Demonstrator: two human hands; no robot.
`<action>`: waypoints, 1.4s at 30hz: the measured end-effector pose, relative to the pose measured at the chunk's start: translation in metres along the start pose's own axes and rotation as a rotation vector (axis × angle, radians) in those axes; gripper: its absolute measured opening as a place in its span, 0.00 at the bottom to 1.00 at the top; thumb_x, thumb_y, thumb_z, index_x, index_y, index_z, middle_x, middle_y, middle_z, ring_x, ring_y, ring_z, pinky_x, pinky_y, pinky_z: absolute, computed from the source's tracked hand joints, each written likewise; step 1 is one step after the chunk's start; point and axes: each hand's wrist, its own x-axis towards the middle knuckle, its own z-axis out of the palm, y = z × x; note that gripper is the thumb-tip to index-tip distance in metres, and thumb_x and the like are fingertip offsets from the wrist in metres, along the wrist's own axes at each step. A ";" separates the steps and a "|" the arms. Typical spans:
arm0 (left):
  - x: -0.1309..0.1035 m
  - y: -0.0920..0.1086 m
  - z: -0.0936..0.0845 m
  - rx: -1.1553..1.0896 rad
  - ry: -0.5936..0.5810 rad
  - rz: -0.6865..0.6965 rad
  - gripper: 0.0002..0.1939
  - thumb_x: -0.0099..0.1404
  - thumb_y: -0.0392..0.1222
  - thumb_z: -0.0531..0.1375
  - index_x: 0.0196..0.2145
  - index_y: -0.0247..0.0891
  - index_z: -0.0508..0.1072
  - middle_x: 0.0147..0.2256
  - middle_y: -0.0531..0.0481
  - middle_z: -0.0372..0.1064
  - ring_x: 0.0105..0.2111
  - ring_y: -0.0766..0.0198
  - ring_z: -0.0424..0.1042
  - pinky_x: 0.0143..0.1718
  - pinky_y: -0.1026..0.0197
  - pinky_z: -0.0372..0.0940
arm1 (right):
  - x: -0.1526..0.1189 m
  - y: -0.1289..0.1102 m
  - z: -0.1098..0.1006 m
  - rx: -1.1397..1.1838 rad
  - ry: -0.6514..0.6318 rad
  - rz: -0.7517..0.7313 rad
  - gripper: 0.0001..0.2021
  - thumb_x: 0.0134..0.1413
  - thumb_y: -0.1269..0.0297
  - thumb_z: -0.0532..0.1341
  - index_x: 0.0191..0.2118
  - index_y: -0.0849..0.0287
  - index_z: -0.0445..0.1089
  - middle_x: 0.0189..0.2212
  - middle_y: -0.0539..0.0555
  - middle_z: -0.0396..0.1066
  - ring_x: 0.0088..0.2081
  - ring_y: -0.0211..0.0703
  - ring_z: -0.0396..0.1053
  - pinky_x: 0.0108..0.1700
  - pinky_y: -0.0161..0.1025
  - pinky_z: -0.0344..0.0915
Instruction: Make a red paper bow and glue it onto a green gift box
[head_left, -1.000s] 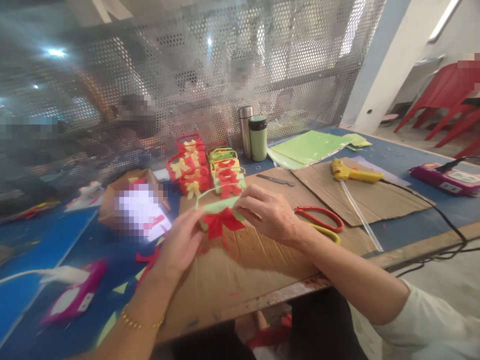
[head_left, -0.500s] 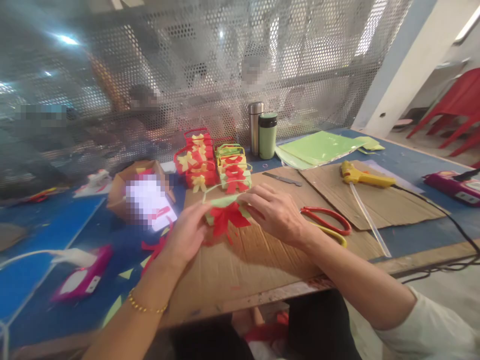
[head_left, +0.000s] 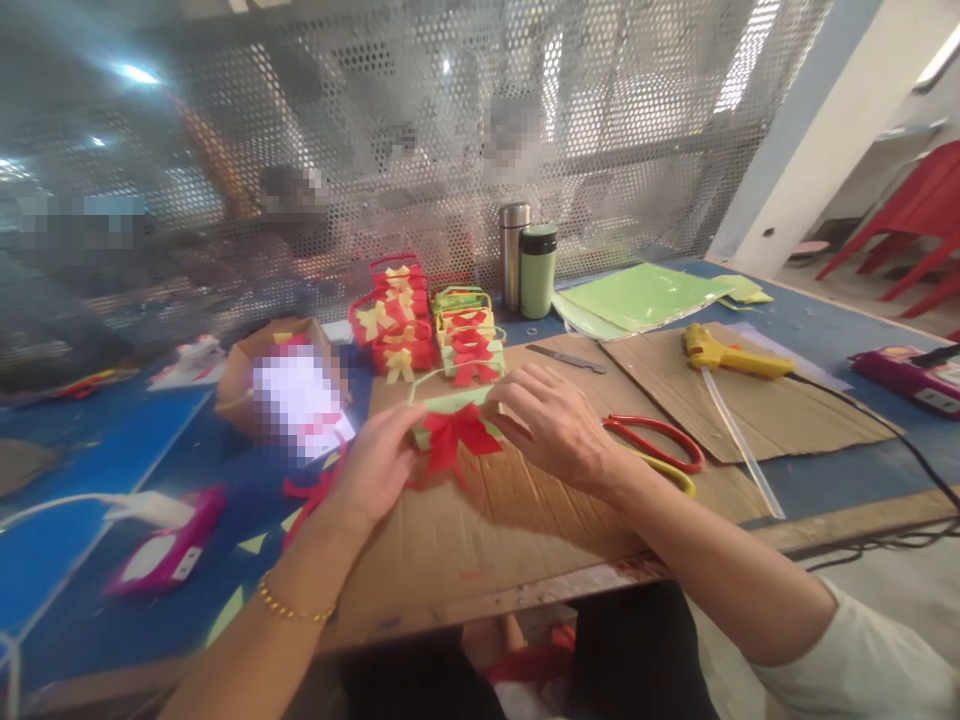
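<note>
Between my hands is a small light green paper basket (head_left: 454,401) with a thin handle and a red bow (head_left: 459,437) on its front. My left hand (head_left: 386,450) grips its left end, the fingertips partly hidden behind it. My right hand (head_left: 551,425) pinches the right end with fingers bent. The basket is over a brown cardboard sheet (head_left: 517,545). Just behind it stand green and yellow baskets with red bows (head_left: 471,355). Red baskets with yellow bows (head_left: 397,330) are in a row to their left.
Right of my hands lie red-and-yellow-handled scissors (head_left: 656,442), a thin blade (head_left: 566,358) and a yellow glue gun (head_left: 735,355) with its cord. Behind are a green tumbler (head_left: 538,275), a steel flask (head_left: 514,250) and green sheets (head_left: 645,300). A cardboard box (head_left: 240,385) and magenta power strip (head_left: 169,545) are left.
My right fingers have shifted very slightly to the right along the basket's end. Both hands otherwise keep their place, and the view has tilted a little.
</note>
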 end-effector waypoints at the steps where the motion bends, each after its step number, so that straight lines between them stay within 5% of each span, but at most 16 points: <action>1: 0.001 -0.003 -0.002 0.039 0.001 0.035 0.07 0.63 0.46 0.67 0.34 0.42 0.82 0.37 0.48 0.79 0.36 0.59 0.75 0.35 0.58 0.71 | 0.000 0.000 0.000 0.037 0.044 0.045 0.06 0.70 0.68 0.57 0.40 0.58 0.71 0.35 0.57 0.76 0.36 0.47 0.70 0.39 0.43 0.67; 8: -0.002 -0.002 0.009 0.121 0.068 0.145 0.12 0.68 0.49 0.61 0.40 0.41 0.80 0.39 0.45 0.79 0.41 0.55 0.77 0.42 0.53 0.72 | -0.007 0.009 -0.003 0.273 0.136 0.342 0.04 0.67 0.65 0.60 0.43 0.56 0.73 0.34 0.53 0.75 0.29 0.41 0.71 0.32 0.40 0.70; 12: -0.005 0.005 0.014 0.275 0.122 0.257 0.13 0.67 0.47 0.60 0.43 0.37 0.80 0.40 0.45 0.78 0.43 0.54 0.75 0.48 0.52 0.69 | -0.003 0.009 -0.005 0.259 0.186 0.211 0.04 0.67 0.69 0.61 0.40 0.55 0.74 0.35 0.53 0.75 0.31 0.41 0.73 0.34 0.39 0.72; 17: -0.004 0.005 0.009 0.363 0.138 0.313 0.16 0.67 0.50 0.61 0.45 0.38 0.80 0.42 0.45 0.78 0.43 0.54 0.72 0.48 0.54 0.66 | 0.001 0.006 -0.001 0.161 0.040 0.048 0.08 0.71 0.69 0.58 0.46 0.58 0.75 0.43 0.59 0.78 0.43 0.47 0.77 0.44 0.44 0.74; 25: -0.007 0.008 0.009 0.419 0.096 0.287 0.16 0.68 0.53 0.61 0.44 0.39 0.80 0.38 0.49 0.76 0.39 0.58 0.71 0.42 0.56 0.65 | -0.002 0.006 0.000 0.186 -0.058 0.091 0.11 0.72 0.69 0.56 0.52 0.59 0.74 0.48 0.61 0.77 0.44 0.47 0.77 0.44 0.44 0.76; 42: -0.008 0.006 0.006 0.314 0.012 0.257 0.18 0.68 0.51 0.63 0.49 0.39 0.80 0.47 0.43 0.80 0.50 0.51 0.76 0.49 0.53 0.71 | -0.003 0.003 -0.001 0.223 -0.091 0.101 0.11 0.71 0.70 0.57 0.54 0.60 0.73 0.50 0.62 0.77 0.48 0.48 0.78 0.50 0.47 0.78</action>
